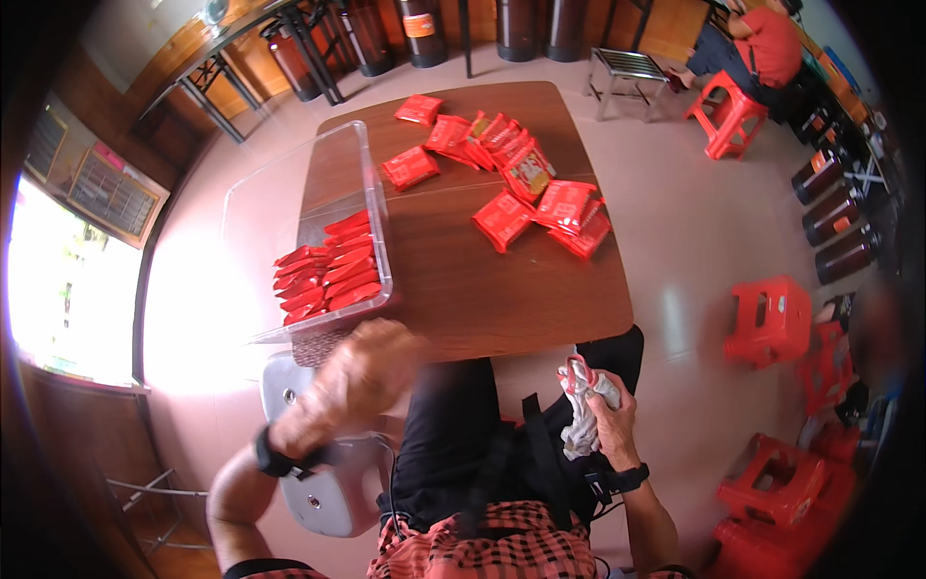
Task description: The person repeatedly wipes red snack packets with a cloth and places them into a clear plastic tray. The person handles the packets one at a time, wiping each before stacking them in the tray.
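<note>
My right hand (613, 416) holds a bunched white work glove (579, 405) with a red cuff above my right thigh. My left hand (376, 365), blurred, hangs at the table's near left edge, just below a clear plastic bin (385, 268); its fingers cannot be made out. Inside the bin, red packets (351, 264) stand in two rows. More red plastic packets (504, 217) lie loosely across the far and right parts of the brown wooden table (463, 304).
Grey stools (318, 485) stand at my left. Red plastic stools (770, 318) stand at the right. A person in a red shirt (770, 43) sits at the far right, near a metal stool (628, 65). Dark tall containers (422, 32) line the far wall.
</note>
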Tool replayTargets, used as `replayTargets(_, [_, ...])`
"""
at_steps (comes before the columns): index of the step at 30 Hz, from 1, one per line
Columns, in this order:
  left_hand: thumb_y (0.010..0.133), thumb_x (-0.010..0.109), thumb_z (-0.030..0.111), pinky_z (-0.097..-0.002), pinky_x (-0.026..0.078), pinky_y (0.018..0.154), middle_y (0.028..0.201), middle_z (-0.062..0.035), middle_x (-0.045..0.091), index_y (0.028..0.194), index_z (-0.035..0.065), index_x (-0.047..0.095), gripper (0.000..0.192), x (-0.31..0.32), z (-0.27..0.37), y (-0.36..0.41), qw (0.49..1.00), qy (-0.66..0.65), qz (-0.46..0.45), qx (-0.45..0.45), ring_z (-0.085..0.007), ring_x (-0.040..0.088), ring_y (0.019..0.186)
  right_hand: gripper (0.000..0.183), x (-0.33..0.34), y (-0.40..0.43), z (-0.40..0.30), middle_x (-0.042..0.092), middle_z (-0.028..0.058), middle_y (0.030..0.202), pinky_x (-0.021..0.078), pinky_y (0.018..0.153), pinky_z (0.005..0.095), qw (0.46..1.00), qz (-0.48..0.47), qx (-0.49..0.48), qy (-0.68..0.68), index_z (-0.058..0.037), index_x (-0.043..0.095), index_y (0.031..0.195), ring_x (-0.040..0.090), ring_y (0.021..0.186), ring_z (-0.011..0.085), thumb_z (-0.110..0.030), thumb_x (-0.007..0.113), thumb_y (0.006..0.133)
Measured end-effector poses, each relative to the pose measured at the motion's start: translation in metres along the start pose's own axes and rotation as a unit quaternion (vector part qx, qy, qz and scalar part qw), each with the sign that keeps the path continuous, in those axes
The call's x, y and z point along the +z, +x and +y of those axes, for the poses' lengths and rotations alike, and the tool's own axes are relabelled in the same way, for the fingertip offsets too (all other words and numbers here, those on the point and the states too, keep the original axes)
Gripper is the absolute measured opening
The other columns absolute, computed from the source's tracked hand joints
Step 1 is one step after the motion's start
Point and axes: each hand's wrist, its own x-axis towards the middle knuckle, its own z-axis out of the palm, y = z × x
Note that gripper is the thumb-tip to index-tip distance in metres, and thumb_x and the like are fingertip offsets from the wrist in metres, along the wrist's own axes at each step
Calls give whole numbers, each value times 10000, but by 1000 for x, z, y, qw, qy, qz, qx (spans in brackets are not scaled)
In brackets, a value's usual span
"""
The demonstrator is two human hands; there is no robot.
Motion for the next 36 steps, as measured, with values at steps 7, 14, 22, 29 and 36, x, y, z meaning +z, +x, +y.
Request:
replayTargets(7, [841, 694, 51, -490, 502, 846, 1090, -212, 573, 1208, 8, 582, 386, 107, 11, 73, 995, -36, 71, -54, -422, 581, 985, 359, -8, 1, 9, 684, 45, 1076, 540, 864, 267, 999, 1, 1, 34, -3, 635, 1221, 631, 956, 102, -125, 753, 905])
replayTargets(14, [745, 824, 230, -551, 402, 1024, 1261, -266, 488, 1436, 19, 404, 836, 161, -88, 166, 967, 142, 148, -151, -451, 448, 1201, 356, -12, 0, 6, 682, 44, 1079, 548, 856, 264, 998, -8, 16, 68, -8, 624, 1238, 635, 941, 99, -106, 739, 916])
replayTargets(22, [755, 782, 257, -545, 435, 985, 1212, -268, 503, 1456, 48, 404, 824, 170, -114, 178, 974, 118, 107, -162, -457, 496, 1146, 344, -8, 1, 1, 678, 31, 1069, 531, 872, 263, 998, 6, 25, 50, -14, 635, 1220, 622, 952, 93, -102, 737, 903])
replayTargets(29, [762, 741, 156, -509, 463, 953, 1147, -253, 514, 1430, 16, 401, 762, 158, -63, 109, 986, 39, 113, -117, -439, 532, 1081, 309, 5, -5, -11, 677, 41, 1063, 541, 841, 259, 996, 48, -2, 73, 6, 624, 1223, 624, 919, 92, -7, 680, 919])
replayTargets(36, [744, 790, 122, -510, 451, 976, 1240, -238, 527, 1453, 31, 370, 829, 172, 5, 33, 993, -40, 83, -78, -450, 522, 1136, 402, 61, 10, -74, 647, 148, 1061, 553, 781, 356, 921, -150, -310, -183, -40, 612, 1213, 688, 912, 272, -35, 729, 829])
